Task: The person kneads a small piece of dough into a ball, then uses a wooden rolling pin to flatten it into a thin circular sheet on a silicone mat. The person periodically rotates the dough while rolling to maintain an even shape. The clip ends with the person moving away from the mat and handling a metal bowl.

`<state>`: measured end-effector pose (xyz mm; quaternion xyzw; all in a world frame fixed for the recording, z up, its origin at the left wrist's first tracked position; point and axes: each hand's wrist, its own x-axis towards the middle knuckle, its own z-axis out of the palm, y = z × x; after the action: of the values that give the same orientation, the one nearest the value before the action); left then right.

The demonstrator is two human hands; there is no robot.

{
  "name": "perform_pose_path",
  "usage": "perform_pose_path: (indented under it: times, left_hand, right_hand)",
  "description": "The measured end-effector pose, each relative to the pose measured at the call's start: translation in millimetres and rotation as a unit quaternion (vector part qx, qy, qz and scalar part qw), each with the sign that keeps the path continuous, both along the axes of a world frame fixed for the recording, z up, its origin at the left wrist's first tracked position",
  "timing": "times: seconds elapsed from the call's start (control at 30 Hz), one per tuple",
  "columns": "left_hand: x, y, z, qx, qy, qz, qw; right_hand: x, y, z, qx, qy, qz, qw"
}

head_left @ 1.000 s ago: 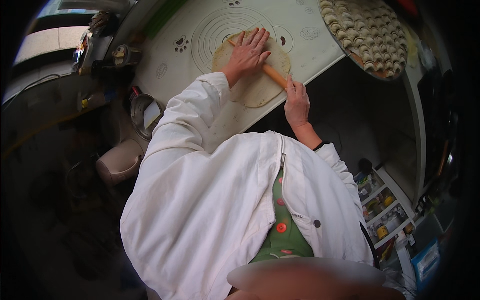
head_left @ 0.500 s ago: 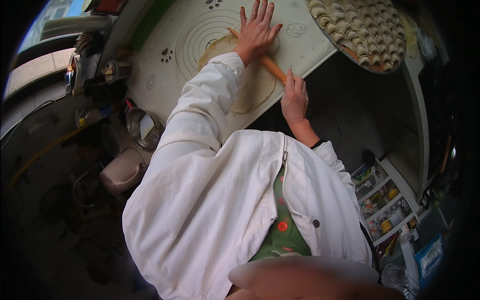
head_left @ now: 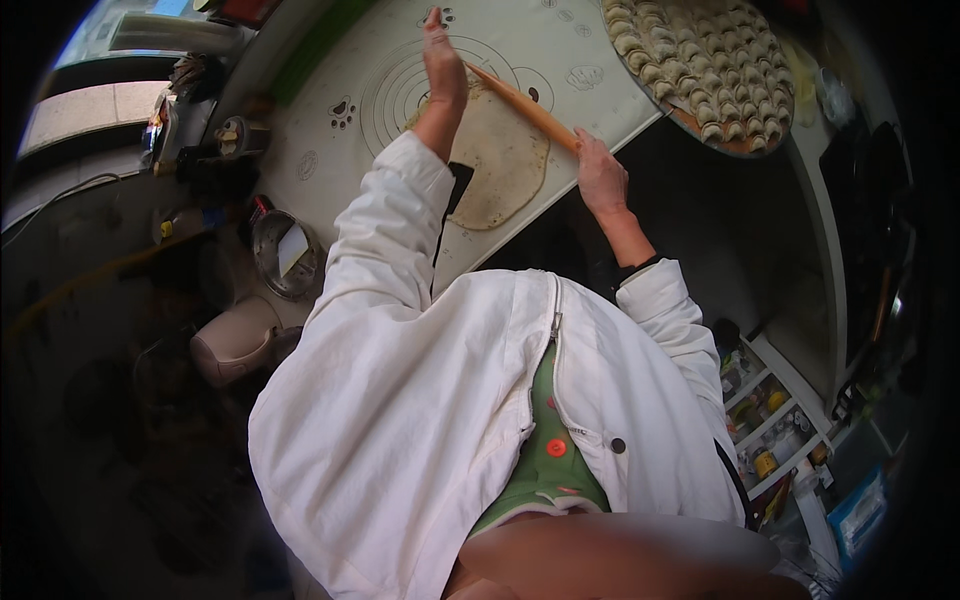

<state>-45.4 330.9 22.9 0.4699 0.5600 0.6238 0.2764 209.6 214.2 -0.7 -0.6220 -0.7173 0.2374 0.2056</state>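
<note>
A thin, round sheet of speckled dough (head_left: 497,165) lies on a white mat (head_left: 600,110) printed with rings and paw marks. Across the dough's far right edge slants a wooden rolling pin (head_left: 525,108). My right hand (head_left: 603,177) is closed around the pin's near end, at the edge of the mat. Seen edge-on, my left hand (head_left: 443,65) has its fingers stretched out beside the pin's far tip and holds nothing. My left forearm hides part of the dough's left side.
Far right, a round board (head_left: 700,70) carries rows of dumplings. A metal bowl (head_left: 285,255) and a pinkish jug-like appliance (head_left: 235,340) stand left of the mat. Shelves of small goods (head_left: 780,420) are low right. A dark flat shape (head_left: 455,195) shows beside my left sleeve.
My left hand has come off the rolling pin, turned edge-on and moved left. The right hand has shifted slightly right with the pin, and more of the dough shows.
</note>
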Motion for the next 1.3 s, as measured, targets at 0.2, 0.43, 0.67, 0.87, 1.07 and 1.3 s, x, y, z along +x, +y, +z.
perform_pose_path:
  times: [0.2,0.43,0.67,0.87,1.07,1.3]
  left_hand:
    - [-31.8,-112.9,56.2,-0.040,-0.061,0.115,0.991]
    - [-27.1,-173.4,47.3,-0.064,0.257,0.102,0.959]
    - [-11.0,-203.3,0.3,-0.241,0.384,0.098,0.886]
    - [-6.5,-178.7,-35.6,-0.393,0.397,0.180,0.810]
    - [3.0,-170.5,-44.0,-0.369,0.444,0.290,0.763]
    - [85.4,-216.8,-17.9,-0.363,0.446,0.163,0.802]
  right_hand:
    - [20.4,36.4,20.8,-0.078,0.161,-0.025,0.984]
    - [-3.5,77.6,48.9,0.066,0.039,0.312,0.947]
    - [-53.9,150.9,41.4,0.138,0.000,0.500,0.855]
    - [-108.7,183.5,0.1,0.108,0.054,0.513,0.850]
    - [-139.2,171.7,-31.2,0.235,-0.096,0.454,0.854]
    - [-60.2,153.4,-13.8,0.208,-0.097,0.540,0.810]
